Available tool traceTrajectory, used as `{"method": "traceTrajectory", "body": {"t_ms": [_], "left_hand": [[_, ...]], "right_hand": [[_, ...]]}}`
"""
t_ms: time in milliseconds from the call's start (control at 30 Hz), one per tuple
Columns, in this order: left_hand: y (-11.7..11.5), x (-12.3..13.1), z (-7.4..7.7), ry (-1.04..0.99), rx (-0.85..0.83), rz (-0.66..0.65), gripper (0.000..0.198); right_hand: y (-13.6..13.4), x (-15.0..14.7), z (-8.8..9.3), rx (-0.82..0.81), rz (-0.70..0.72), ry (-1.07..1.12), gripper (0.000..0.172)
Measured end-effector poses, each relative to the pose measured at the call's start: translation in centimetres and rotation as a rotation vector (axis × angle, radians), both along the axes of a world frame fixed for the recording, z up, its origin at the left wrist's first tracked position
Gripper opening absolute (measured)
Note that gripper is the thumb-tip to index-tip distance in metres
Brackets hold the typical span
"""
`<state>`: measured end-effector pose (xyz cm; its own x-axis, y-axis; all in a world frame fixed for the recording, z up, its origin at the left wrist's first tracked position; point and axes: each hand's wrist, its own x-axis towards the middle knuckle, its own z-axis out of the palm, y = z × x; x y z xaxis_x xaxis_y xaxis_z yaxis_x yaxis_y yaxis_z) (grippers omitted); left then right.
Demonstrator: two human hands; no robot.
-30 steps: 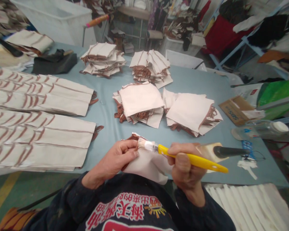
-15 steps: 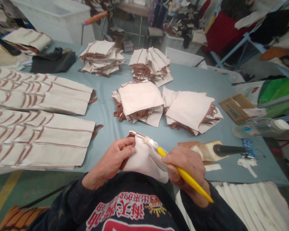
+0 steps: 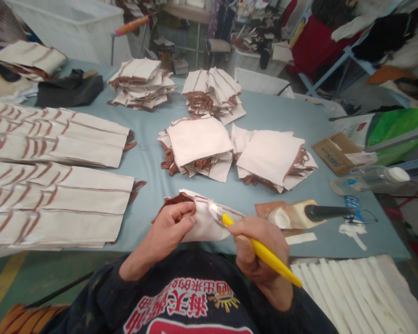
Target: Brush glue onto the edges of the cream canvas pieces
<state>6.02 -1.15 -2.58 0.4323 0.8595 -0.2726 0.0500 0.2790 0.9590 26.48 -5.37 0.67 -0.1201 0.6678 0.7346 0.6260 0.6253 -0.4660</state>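
Observation:
My left hand (image 3: pixel 176 222) is closed on the upper edge of a white fabric piece (image 3: pixel 207 227) with brown trim, at the table's near edge. In my right hand (image 3: pixel 263 248) is a brush with a yellow handle (image 3: pixel 273 260). Its pale, whitish bristles touch the fabric along a seam near the top edge, just right of my left fingers. To the right lies a tan container (image 3: pixel 297 217) with a dark handle sticking out of it. Part of the fabric is hidden behind my left hand.
Stacks of white pieces with brown trim (image 3: pixel 199 141) stand across the blue table (image 3: pixel 146 160). Overlapping rows of pieces (image 3: pixel 90 197) cover its left side. A clear bottle (image 3: pixel 369 181) and a cardboard box (image 3: pixel 334 155) lie at the right. White strips (image 3: pixel 355 292) sit below right.
The fabric lies flatter, and more of its brown trim shows at the left. The brush tip has moved slightly left and down along the seam. My view has shifted a little.

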Motion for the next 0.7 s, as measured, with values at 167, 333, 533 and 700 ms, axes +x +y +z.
{"method": "traceTrajectory", "body": {"t_ms": [167,333,533,700], "left_hand": [[-0.3,0.1,0.3,0.144,0.238,-0.015,0.021],[-0.6,-0.3,0.3,0.125,0.395,0.002,0.019],[-0.7,-0.5,-0.4,0.117,0.620,-0.003,0.022],[-0.9,-1.1,-1.5,0.234,1.016,0.064,0.028]], "right_hand": [[-0.2,-2.2,0.0,0.003,0.011,0.018,0.030],[-1.2,-3.3,0.5,-0.057,0.051,0.064,0.029],[-1.3,-3.8,-0.8,-0.011,0.048,0.259,0.030],[-1.2,-2.3,-0.8,-0.063,-0.160,0.459,0.027]]}}
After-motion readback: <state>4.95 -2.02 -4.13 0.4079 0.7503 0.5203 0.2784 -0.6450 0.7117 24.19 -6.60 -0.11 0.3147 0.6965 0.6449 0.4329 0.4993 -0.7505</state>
